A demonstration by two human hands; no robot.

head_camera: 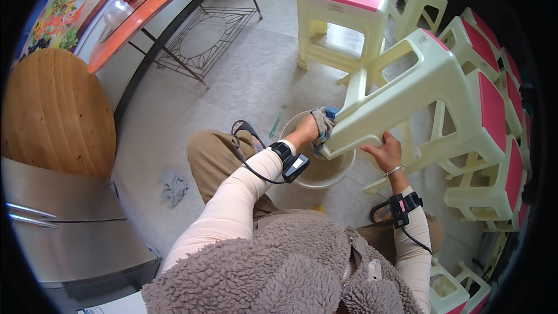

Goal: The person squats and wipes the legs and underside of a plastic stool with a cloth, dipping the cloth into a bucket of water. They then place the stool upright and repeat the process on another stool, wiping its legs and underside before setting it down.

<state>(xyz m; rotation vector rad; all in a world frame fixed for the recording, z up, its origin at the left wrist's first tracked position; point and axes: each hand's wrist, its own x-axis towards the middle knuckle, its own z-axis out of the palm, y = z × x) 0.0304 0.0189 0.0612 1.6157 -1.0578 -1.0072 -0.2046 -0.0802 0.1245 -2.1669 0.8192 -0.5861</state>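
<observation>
A cream plastic stool (418,80) with a pink seat is tilted before me, its leg ends towards me over a round basin (347,171). With my left hand (306,131) I press a wet-looking grey and blue cloth (324,124) around the end of one leg. The basin holds murky water and sits on the floor below the cloth. My right hand (386,153) grips the lower edge of the stool, thumb on the near side; its other fingers are partly hidden behind the plastic.
An upright stool (342,22) stands beyond the tilted one, and several more stools (492,109) crowd the right side. A grey rag (175,188) and a green toothbrush-like object (275,125) lie on the tiled floor. An orange table (152,13) and a steel refrigerator (74,235) are at left.
</observation>
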